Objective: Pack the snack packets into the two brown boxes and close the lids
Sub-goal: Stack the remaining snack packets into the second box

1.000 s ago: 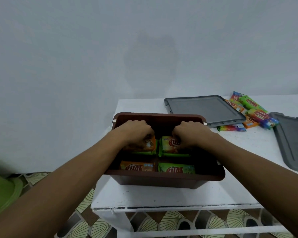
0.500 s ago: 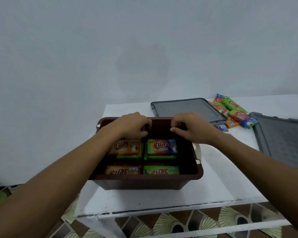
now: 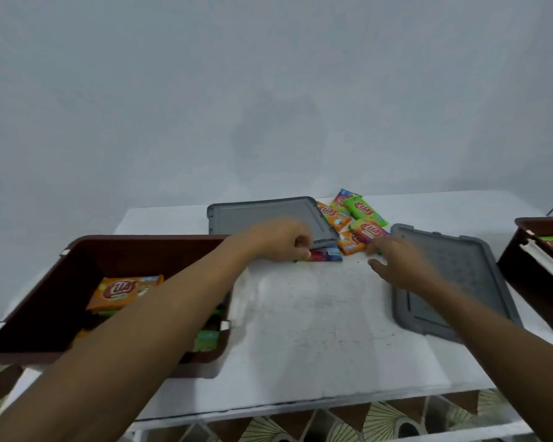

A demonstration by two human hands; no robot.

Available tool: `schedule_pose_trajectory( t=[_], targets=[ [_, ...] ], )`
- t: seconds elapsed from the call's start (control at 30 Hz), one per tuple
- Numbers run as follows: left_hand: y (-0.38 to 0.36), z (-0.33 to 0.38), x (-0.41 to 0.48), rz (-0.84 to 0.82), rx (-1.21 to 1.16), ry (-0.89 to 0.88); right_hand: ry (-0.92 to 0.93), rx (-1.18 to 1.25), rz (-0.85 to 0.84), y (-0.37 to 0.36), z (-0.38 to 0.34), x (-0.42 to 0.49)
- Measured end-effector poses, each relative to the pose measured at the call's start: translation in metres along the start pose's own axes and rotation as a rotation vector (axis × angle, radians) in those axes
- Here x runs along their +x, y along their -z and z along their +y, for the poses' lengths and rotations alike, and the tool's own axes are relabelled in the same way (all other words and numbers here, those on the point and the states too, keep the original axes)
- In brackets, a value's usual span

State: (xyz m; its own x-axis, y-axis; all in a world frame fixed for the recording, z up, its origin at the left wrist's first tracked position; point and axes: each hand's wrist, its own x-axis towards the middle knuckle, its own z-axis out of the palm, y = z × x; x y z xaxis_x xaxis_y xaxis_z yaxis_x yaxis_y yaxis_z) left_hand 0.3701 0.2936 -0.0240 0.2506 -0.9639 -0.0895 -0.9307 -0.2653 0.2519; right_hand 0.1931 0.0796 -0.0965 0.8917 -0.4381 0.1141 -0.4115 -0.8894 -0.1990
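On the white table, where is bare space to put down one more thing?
The widest bare patch of the table lies at the front, between the left brown box and the right grey lid. The far right corner behind that lid is also bare. Crowded: the back middle, where loose packets lie beside the far grey lid.

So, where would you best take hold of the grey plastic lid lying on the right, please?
Take the grey plastic lid by the raised rim of its left long edge, coming from the left across the white table. It lies flat, so only the rim gives purchase, and the brown plastic box crowds its right side.
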Motion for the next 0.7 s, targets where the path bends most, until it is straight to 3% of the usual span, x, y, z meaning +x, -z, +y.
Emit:
schedule_pose_trajectory(
  t=[0.13,0.27,0.4,0.6,0.7],
  targets=[
    [-0.041,0.029,0.035,-0.133,0.03,0.101,-0.012,0.003,0.015,-0.001,0.028,0.015],
    [-0.08,0.037,0.05,-0.022,-0.049,0.19,-0.013,-0.032,0.035,-0.005,0.04,0.028],
    [-0.095,0.037,0.063,0.056,-0.02,0.282,-0.071,0.018,-0.056,-0.007,0.046,0.043],
    [-0.103,0.037,0.08,0.108,0.2,0.308,-0.121,0.119,-0.138,-0.009,0.047,0.056],
    [-0.106,0.032,0.08,0.125,0.187,0.301,-0.162,0.177,-0.179,-0.007,0.047,0.058]
  ],
)
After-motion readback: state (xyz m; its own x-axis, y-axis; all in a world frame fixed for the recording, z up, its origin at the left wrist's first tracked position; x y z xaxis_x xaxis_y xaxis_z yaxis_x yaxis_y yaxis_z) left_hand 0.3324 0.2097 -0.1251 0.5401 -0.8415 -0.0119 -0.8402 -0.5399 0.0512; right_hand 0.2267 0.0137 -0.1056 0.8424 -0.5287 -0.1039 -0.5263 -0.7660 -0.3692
